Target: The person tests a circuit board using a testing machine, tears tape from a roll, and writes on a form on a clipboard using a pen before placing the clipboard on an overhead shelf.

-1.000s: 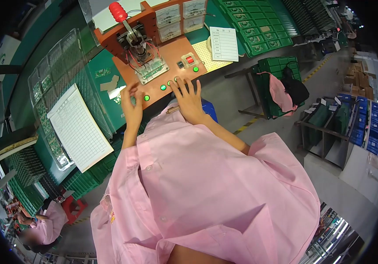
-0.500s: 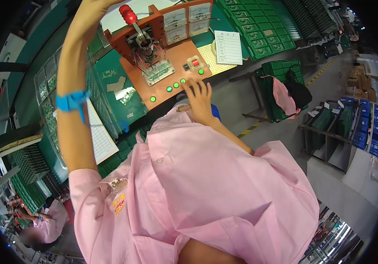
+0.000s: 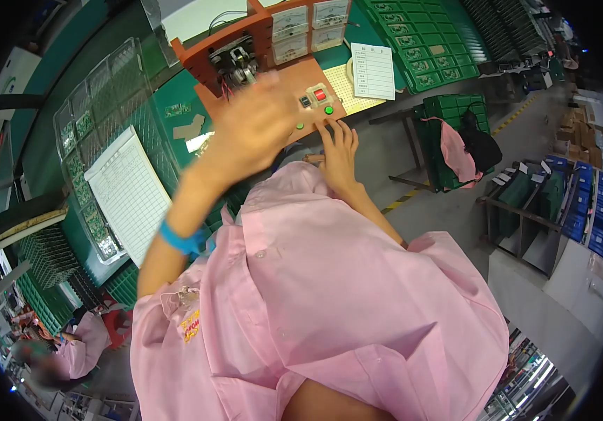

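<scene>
My left hand, blurred and with a blue strap at the wrist, is closed in front of the orange test fixture. It appears wrapped round the fixture's red lever handle, which the hand hides. Behind it, part of the metal clamp shows; the circuit board seat below is covered. My right hand is open, its fingers stretched to the front edge of the orange panel. The fingertips lie between one green button and another by the red switch.
Analog meters top the fixture. To the left lie a clear tray of circuit boards and a written form. Right of the fixture are a printed card and a green board tray. Another person sits at lower left.
My left hand has come down from above the fixture to its front, and the upright red handle has dropped from sight behind it. My right hand stays by the buttons.
</scene>
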Available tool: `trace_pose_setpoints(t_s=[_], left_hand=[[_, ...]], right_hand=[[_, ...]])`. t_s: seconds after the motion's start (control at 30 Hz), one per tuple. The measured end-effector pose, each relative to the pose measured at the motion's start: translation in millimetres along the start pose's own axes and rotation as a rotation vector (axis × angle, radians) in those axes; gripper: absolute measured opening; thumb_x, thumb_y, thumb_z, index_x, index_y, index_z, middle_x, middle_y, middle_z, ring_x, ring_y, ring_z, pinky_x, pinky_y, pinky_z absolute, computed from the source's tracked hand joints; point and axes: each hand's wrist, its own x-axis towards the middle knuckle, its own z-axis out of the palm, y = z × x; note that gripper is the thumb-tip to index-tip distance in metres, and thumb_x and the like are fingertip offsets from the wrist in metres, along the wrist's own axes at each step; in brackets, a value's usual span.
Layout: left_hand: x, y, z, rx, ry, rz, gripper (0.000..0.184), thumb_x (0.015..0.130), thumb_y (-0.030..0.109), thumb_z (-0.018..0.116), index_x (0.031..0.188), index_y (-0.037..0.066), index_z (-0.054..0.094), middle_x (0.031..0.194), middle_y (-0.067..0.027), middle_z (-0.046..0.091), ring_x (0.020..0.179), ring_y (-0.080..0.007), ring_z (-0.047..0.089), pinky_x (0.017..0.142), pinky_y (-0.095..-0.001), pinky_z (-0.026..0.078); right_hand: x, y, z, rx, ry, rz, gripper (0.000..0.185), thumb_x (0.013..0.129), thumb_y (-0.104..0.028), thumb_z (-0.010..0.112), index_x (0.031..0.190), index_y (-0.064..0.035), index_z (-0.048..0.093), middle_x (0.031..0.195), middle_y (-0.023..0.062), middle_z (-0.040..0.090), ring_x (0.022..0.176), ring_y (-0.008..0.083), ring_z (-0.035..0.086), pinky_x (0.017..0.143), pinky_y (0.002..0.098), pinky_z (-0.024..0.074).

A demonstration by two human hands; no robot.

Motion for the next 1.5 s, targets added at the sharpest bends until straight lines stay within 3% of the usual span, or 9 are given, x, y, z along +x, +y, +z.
trace_pose_setpoints(t_s=[0.1, 0.27, 0.33, 0.37, 0.5, 0.67, 1.03, 1.37, 1.5], left_hand=[[-35, 1, 48, 0.136, 0.040, 0.025, 0.042, 0.066, 0.004, 0.059, 0.106, 0.016, 0.057, 0.108, -0.0020, 0.051, 0.107, -0.0212, 0.045, 0.097, -0.0379, 0.030], [-63, 5, 52, 0.099, 0.046, -0.007, 0.044, 0.067, 0.010, 0.062, 0.110, 0.016, 0.055, 0.124, -0.0075, 0.038, 0.116, -0.0263, 0.036, 0.099, -0.0410, 0.025], [-105, 0, 68, 0.123, 0.186, -0.282, 0.054, 0.075, 0.013, 0.059, 0.125, 0.011, 0.041, 0.128, -0.0156, 0.033, 0.118, -0.0291, 0.034, 0.100, -0.0431, 0.023], [-118, 2, 80, 0.120, 0.182, -0.286, 0.054, 0.075, 0.013, 0.059, 0.125, 0.011, 0.041, 0.128, -0.0156, 0.033, 0.118, -0.0291, 0.034, 0.100, -0.0431, 0.023], [-155, 1, 114, -0.776, 0.419, -1.301, 0.068, 0.082, 0.025, 0.054, 0.134, 0.004, 0.017, 0.132, -0.0231, 0.022, 0.120, -0.0338, 0.030, 0.101, -0.0408, 0.022], [-161, -3, 119, -0.757, 0.275, -1.165, 0.076, 0.085, 0.029, 0.051, 0.134, -0.003, 0.003, 0.135, -0.0269, 0.014, 0.124, -0.0363, 0.022, 0.102, -0.0423, 0.018], [-166, -1, 130, -0.566, 0.228, -1.188, 0.076, 0.084, 0.027, 0.053, 0.133, -0.006, 0.005, 0.136, -0.0272, 0.012, 0.126, -0.0378, 0.015, 0.103, -0.0417, 0.013], [-162, 0, 129, -0.592, 0.252, -1.191, 0.075, 0.084, 0.025, 0.052, 0.133, -0.005, 0.005, 0.135, -0.0269, 0.013, 0.125, -0.0378, 0.017, 0.103, -0.0414, 0.014], [-162, 0, 127, -0.624, 0.262, -1.198, 0.073, 0.084, 0.024, 0.051, 0.134, -0.004, 0.006, 0.136, -0.0258, 0.014, 0.126, -0.0369, 0.016, 0.103, -0.0410, 0.013]], right_hand=[[5, 0, 4, -0.032, -0.009, -0.014, 0.062, 0.063, -0.010, 0.062, 0.121, -0.0084, 0.042, 0.124, 0.0140, 0.037, 0.115, 0.0320, 0.031, 0.099, 0.0499, 0.0170], [19, 8, 9, -0.139, 0.024, -0.067, 0.064, 0.062, -0.006, 0.060, 0.123, -0.0089, 0.040, 0.123, 0.0162, 0.037, 0.113, 0.0328, 0.032, 0.098, 0.0496, 0.0188], [25, 8, 16, -0.166, 0.056, -0.094, 0.065, 0.062, -0.005, 0.058, 0.124, -0.0093, 0.040, 0.122, 0.0170, 0.037, 0.113, 0.0331, 0.032, 0.097, 0.0495, 0.0197], [27, 9, 19, -0.175, 0.064, -0.101, 0.065, 0.062, -0.004, 0.058, 0.124, -0.0095, 0.039, 0.122, 0.0173, 0.037, 0.113, 0.0332, 0.032, 0.097, 0.0494, 0.0201], [36, 10, 21, -0.268, 0.068, -0.135, 0.065, 0.063, -0.003, 0.056, 0.125, -0.0111, 0.039, 0.120, 0.0180, 0.037, 0.111, 0.0334, 0.033, 0.095, 0.0484, 0.0225], [36, 10, 15, -0.225, 0.064, -0.148, 0.064, 0.065, -0.002, 0.055, 0.125, -0.0132, 0.039, 0.118, 0.0168, 0.039, 0.108, 0.0324, 0.035, 0.092, 0.0464, 0.0260], [43, 11, 12, -0.282, -0.043, -0.121, 0.066, 0.065, 0.000, 0.055, 0.127, -0.0155, 0.038, 0.118, 0.0159, 0.037, 0.111, 0.0331, 0.036, 0.088, 0.0417, 0.0308], [38, 12, 25, -0.374, 0.050, -0.155, 0.061, 0.066, -0.003, 0.056, 0.124, -0.0131, 0.041, 0.115, 0.0163, 0.040, 0.103, 0.0333, 0.038, 0.090, 0.0456, 0.0291], [38, 10, 21, -0.372, 0.008, -0.133, 0.061, 0.067, -0.003, 0.056, 0.125, -0.0136, 0.040, 0.118, 0.0177, 0.038, 0.111, 0.0363, 0.034, 0.090, 0.0466, 0.0292]])
